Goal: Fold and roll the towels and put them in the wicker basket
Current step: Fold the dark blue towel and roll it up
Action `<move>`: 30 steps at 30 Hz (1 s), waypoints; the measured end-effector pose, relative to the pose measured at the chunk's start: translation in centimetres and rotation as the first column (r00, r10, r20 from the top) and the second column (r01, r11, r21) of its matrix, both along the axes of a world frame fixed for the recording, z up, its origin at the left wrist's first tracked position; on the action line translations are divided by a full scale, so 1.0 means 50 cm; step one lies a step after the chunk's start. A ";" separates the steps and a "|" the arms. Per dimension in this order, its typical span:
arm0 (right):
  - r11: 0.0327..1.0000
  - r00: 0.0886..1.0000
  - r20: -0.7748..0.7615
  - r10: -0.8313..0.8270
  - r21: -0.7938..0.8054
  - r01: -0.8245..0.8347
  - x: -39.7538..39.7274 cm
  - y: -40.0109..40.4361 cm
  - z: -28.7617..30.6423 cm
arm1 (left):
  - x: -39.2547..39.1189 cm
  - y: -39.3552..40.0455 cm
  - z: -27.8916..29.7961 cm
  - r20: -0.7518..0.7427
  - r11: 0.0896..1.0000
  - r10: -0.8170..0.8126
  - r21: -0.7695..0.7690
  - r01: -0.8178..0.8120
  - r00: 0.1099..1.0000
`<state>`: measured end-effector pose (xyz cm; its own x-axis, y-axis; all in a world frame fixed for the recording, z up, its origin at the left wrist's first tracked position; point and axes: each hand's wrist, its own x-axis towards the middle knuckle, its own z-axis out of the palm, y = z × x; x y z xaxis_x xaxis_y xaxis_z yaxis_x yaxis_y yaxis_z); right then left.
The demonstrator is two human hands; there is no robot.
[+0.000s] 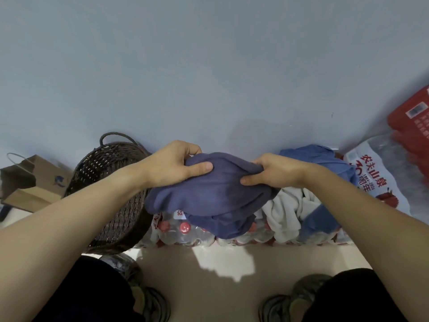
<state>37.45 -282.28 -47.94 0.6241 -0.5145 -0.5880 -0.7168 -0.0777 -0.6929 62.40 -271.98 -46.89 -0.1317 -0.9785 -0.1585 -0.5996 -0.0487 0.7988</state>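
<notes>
Purple towel bunched, gripped at both ends above bottles; white towel, blue towel heaped right; dark wicker basket left.

A plain pale blue-grey wall is seen beyond the hands, filling the upper view. Below the hands, a beige floor is lit by a bright patch of light. A brown paper bag is set left of the hands against the wall.

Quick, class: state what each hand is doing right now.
Left hand: grips the purple towel, thumb on top.
Right hand: grips the same towel at its right end.
</notes>
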 end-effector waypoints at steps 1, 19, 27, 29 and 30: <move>1.000 0.999 -0.034 -0.021 -0.011 0.021 0.000 -0.005 -0.010 | 0.000 0.002 -0.003 0.003 0.998 -0.029 0.055 0.029 1.000; 0.938 0.869 -0.389 0.306 -0.032 -0.345 0.035 0.035 -0.241 | -0.021 -0.026 -0.149 -0.266 0.754 0.342 0.650 -0.095 0.901; 0.952 0.878 -0.385 0.286 0.220 -0.214 0.054 0.005 -0.264 | 0.021 -0.050 -0.188 0.223 0.756 0.012 0.636 -0.155 0.975; 0.909 0.867 -0.371 0.332 0.372 -0.189 0.054 -0.002 -0.257 | 0.036 -0.051 -0.187 0.136 0.690 0.091 0.705 -0.161 0.987; 0.879 0.853 -0.365 0.374 0.432 -0.201 0.056 -0.004 -0.253 | 0.040 -0.052 -0.189 0.084 0.672 0.142 0.723 -0.158 0.986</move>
<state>40.24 -282.50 -60.58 0.3516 -0.0451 -0.9350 -0.9299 -0.1317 -0.3434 64.40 -274.57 -56.35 0.0175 -0.5612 -0.8275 -0.5469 -0.6982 0.4620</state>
